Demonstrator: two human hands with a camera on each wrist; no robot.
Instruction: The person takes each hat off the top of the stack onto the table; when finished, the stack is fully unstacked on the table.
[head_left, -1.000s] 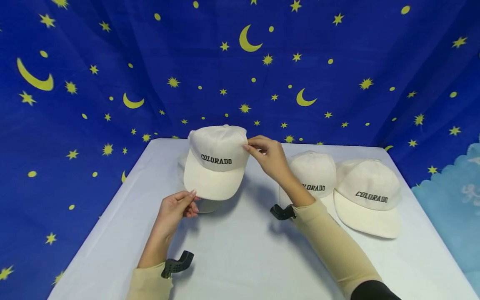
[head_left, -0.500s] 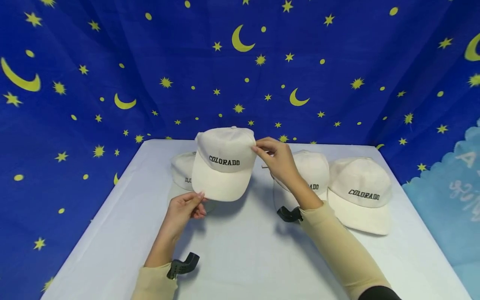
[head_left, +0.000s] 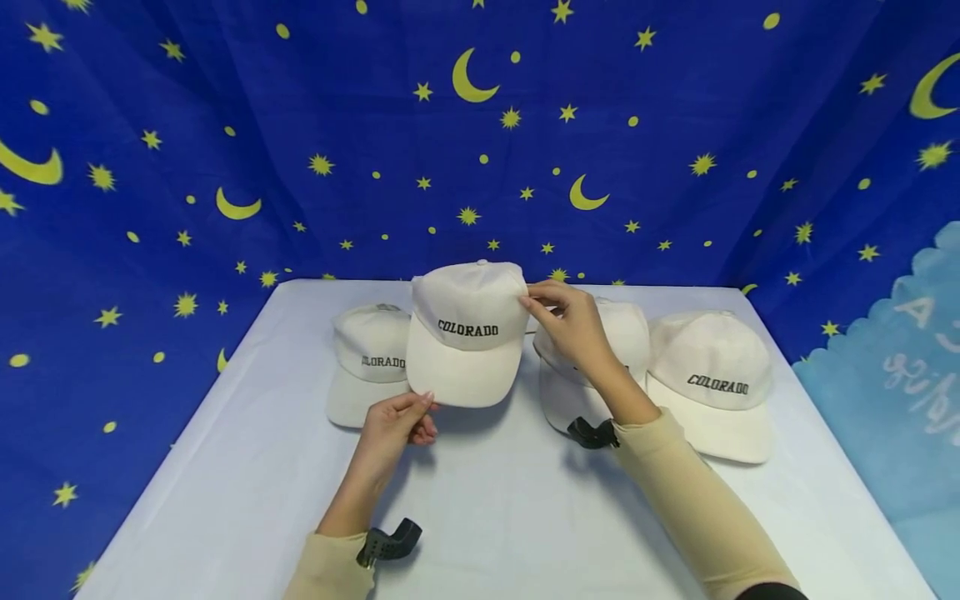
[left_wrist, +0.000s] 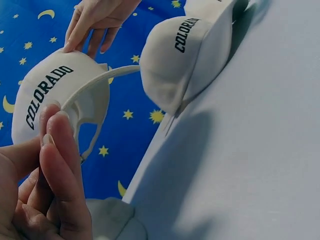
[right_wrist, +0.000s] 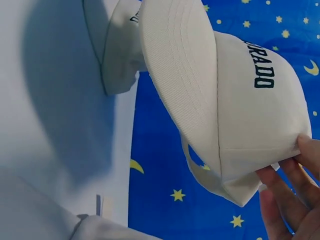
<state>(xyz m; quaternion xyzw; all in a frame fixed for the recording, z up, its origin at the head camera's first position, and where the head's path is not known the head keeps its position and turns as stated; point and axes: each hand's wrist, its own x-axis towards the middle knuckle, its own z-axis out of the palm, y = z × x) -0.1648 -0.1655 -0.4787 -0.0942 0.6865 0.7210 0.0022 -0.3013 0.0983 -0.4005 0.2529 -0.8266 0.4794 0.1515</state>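
Observation:
A cream baseball cap (head_left: pixel 468 308) with dark COLORADO lettering is held up above the table, its brim toward the camera. My left hand (head_left: pixel 393 425) pinches the brim's lower left edge between thumb and fingers. At the crown's right side, my right hand (head_left: pixel 570 325) pinches the fabric. In the right wrist view the right fingers (right_wrist: pixel 285 190) grip the cap's (right_wrist: pixel 255 105) lower edge near its back opening. The left wrist view shows the left fingertips (left_wrist: pixel 60 145) on the brim and the strap hanging below.
A matching cap (head_left: pixel 367 342) lies left, partly behind the held one. Two more, a middle cap (head_left: pixel 626 329) partly covered by the right arm and a right cap (head_left: pixel 708 358), lie on the white table (head_left: pixel 480 517). A blue star-patterned cloth (head_left: pixel 405 125) hangs behind.
Both hands and the held cap have moved right and slightly down in the view, uncovering more of the left cap. The head view has also shifted a little.

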